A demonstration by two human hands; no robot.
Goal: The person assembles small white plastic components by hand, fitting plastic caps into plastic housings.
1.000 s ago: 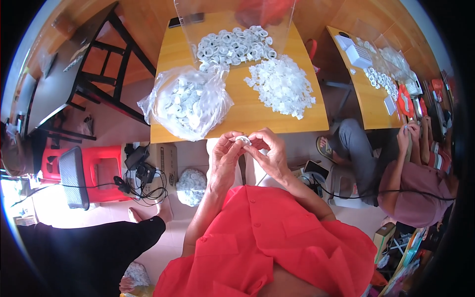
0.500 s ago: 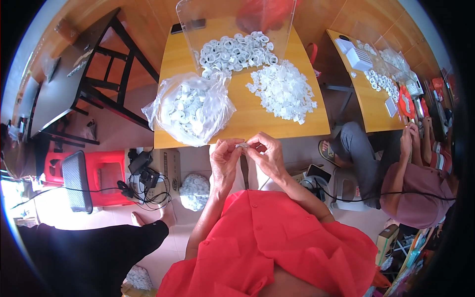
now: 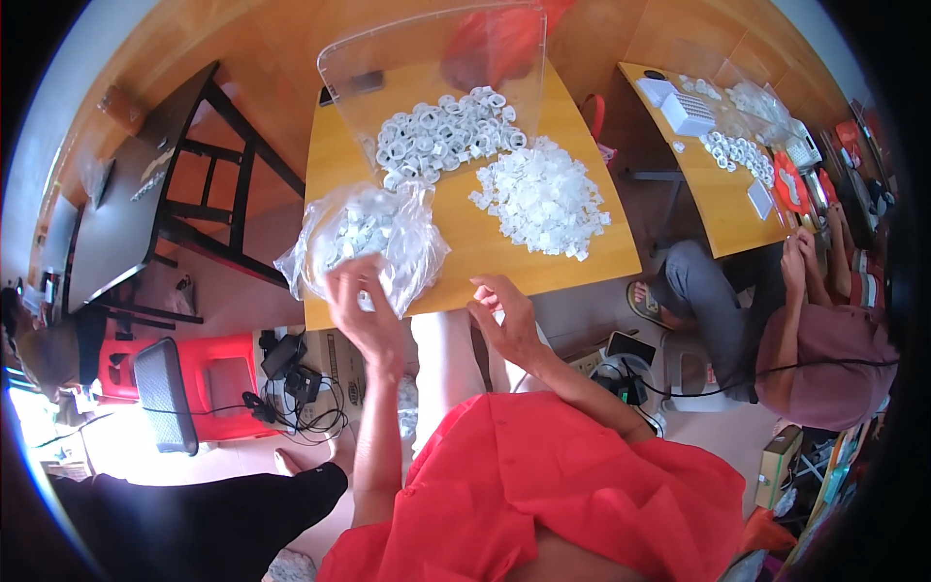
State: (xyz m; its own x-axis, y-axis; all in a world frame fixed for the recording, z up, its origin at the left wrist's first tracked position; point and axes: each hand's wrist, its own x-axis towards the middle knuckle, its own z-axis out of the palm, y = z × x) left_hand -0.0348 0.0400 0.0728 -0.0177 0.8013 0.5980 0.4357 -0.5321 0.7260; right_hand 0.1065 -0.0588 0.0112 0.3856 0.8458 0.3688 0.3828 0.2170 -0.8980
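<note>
Over the near edge of a clear plastic bag (image 3: 427, 254) is my left hand (image 3: 367, 312), its fingers smeared by motion. Small white plastic parts (image 3: 364, 228) fill the bag; whether the hand touches any of them cannot be told. My right hand (image 3: 509, 322) hovers at the table's front edge with curled fingers, a bit of white showing between them, too small to name. Beyond it lies a heap of small translucent white pieces (image 3: 548, 199). Behind the bag, white ring-shaped parts (image 3: 436, 136) are piled beside a clear plastic panel (image 3: 427, 63).
The yellow wooden table (image 3: 465, 267) bears all the piles. On the right, another person (image 3: 824, 339) sits by a second table (image 3: 722, 218) with similar rings. A red stool (image 3: 223, 373), a tangle of black cables (image 3: 301, 407) and a black table (image 3: 126, 199) stand left.
My hands, together around a small white piece before, have separated. The left has moved left and forward to the bag; the right has stayed near the table edge, slightly lower. The view has shifted a little.
</note>
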